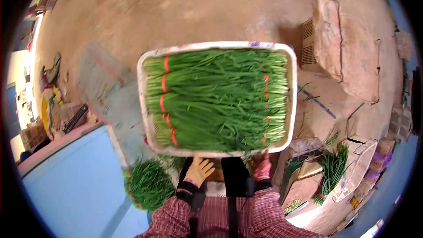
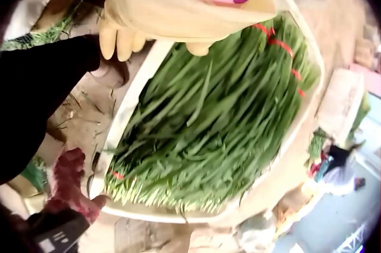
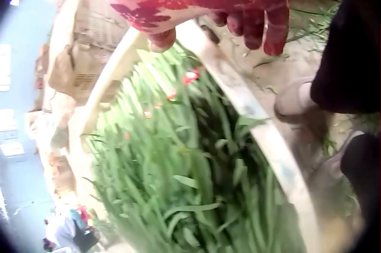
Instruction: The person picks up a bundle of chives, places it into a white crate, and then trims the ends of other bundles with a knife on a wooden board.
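Note:
A white plastic crate (image 1: pixel 294 105) is filled with bundles of green chives (image 1: pixel 216 101), tied with red bands near both ends. At its near rim is my left hand (image 1: pixel 199 170) in a cream glove, thumb at the rim and fingers spread outside. In the left wrist view that thumb reaches over the chives (image 2: pixel 214 110). My right hand (image 1: pixel 263 167), in a red floral glove, is at the near right corner. The right wrist view shows its thumb over the crate's rim (image 3: pixel 229 74) and its fingers hanging loosely outside.
Left of my legs, a chive bunch (image 1: pixel 150 184) lies beside a blue surface (image 1: pixel 75 172). To the right are another chive bunch (image 1: pixel 333 172), a pale crate (image 1: pixel 359 161) and large brown sacking (image 1: pixel 348 48). My shoe (image 3: pixel 296 101) stands close to the crate's near side.

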`<state>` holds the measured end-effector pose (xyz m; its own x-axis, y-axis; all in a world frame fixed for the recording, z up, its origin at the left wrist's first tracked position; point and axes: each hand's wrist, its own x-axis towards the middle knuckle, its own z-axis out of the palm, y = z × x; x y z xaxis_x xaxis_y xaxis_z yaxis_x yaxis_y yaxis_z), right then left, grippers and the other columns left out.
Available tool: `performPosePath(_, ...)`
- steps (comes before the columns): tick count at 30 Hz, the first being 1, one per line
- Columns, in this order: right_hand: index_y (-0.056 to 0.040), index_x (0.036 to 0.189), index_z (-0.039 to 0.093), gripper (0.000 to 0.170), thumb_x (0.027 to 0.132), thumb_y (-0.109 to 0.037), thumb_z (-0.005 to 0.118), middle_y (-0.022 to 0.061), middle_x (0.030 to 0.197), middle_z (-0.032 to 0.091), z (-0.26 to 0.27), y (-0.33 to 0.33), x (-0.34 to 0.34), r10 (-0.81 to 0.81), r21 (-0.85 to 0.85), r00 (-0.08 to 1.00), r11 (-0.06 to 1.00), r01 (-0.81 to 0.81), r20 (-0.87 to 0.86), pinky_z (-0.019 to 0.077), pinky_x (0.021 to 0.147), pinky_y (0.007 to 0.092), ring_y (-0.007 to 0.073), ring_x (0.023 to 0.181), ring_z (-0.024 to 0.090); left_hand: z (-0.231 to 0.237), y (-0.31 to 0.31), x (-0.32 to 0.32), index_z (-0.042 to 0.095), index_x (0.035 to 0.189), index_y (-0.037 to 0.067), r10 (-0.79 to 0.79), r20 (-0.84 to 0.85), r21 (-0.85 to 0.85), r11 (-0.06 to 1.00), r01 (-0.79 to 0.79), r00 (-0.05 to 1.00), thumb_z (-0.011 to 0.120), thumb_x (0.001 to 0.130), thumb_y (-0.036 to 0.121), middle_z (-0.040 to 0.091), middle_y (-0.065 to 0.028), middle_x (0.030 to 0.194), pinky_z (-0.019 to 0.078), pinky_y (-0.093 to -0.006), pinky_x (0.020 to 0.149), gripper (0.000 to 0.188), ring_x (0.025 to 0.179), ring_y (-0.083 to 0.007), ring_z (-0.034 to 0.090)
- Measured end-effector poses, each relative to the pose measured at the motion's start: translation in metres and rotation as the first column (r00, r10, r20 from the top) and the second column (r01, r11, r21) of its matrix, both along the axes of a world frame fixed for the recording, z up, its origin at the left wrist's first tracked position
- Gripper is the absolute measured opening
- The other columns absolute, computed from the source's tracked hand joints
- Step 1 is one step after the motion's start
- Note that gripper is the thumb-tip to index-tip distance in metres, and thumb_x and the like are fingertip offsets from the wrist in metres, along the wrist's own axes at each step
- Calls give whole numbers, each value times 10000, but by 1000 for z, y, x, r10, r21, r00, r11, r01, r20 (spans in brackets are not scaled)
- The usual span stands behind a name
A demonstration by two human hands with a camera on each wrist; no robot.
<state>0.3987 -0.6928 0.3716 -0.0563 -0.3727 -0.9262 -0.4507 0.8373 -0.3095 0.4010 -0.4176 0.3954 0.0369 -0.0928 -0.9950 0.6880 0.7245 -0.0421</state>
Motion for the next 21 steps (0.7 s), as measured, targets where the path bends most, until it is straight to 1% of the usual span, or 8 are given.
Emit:
performPosePath(5,-112,1338,575,534,1006,-528,541,115,1338,614,-137,15,-83,277,13,825,946,-325,492,496,1005,540,342,1254,551,-60,36,6,289,1549,80,404,226,94,896,-433,886,698,930,461,437,-183,1490,435,-559,1101,834,1367,-353,440)
performPosePath(6,-91,1349,564,533,1014,-505,525,127,1366,598,-104,22,-51,38,212,918,968,-132,395,462,1048,565,361,1263,545,-57,44,9,309,1548,108,452,368,0,874,-486,813,711,933,394,491,-182,1437,468,-535,1068,789,1319,-326,486)
performPosePath(7,-71,1360,552,533,1023,-481,508,139,1394,582,-79,28,-24,-207,352,941,930,105,267,428,1090,591,379,1273,539,-53,54,3,337,1538,136,-171,310,479,878,2,935,695,941,350,528,-164,1381,494,-505,1025,729,1251,-303,524)
performPosePath(8,-37,1335,554,454,1019,-363,542,132,1240,652,-80,34,-20,-238,272,950,946,179,204,536,984,426,265,1165,617,-74,66,-2,372,1519,139,-155,269,527,850,-10,951,648,960,339,547,-144,1350,508,-477,992,655,1192,-285,549)
performPosePath(10,-75,1373,544,508,1010,-428,514,156,1364,597,-149,26,-71,-344,298,912,915,272,225,425,1100,553,365,1231,564,-112,88,-14,444,1481,143,-117,187,619,785,-25,975,556,999,315,586,-103,1288,536,-420,926,523,1075,-248,598)
performPosePath(11,-81,1388,528,497,994,-385,543,157,1361,594,-130,35,-51,-389,286,899,901,326,200,431,1089,557,368,1223,565,-118,95,-1,523,1407,103,232,157,467,839,-279,960,560,987,356,595,-99,1283,525,-432,934,492,1095,-254,587)
performPosePath(12,-88,1403,513,498,978,-342,572,159,1358,591,-107,44,-26,-433,271,884,885,379,177,437,1078,562,372,1215,565,-143,104,-24,604,1271,88,73,132,667,731,-143,989,612,916,452,618,-85,1250,506,-428,915,508,1100,-254,581)
performPosePath(21,-57,1463,461,601,1021,-463,428,201,1467,512,-74,38,7,-370,347,916,888,300,153,363,1131,628,428,1310,506,-131,100,7,616,1186,99,306,-44,547,804,-234,951,657,802,527,632,-61,1218,460,-422,901,577,1091,-246,568)
